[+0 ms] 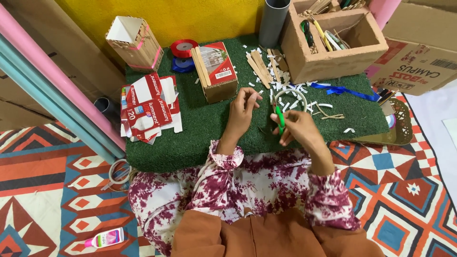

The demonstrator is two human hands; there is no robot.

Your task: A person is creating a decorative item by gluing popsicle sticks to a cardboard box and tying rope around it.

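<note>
Over the green mat (190,138), my right hand (297,127) closes around green-handled scissors (280,119), the blades hidden behind my fingers. My left hand (243,110) pinches something too small to make out, fingertips drawn narrow, just left of the scissors. A white paper ring (290,95) lies on the mat right behind my right hand, partly covered by it. White scraps (304,102) litter the mat nearby. The brown box (333,47) is cut off at the top edge.
</note>
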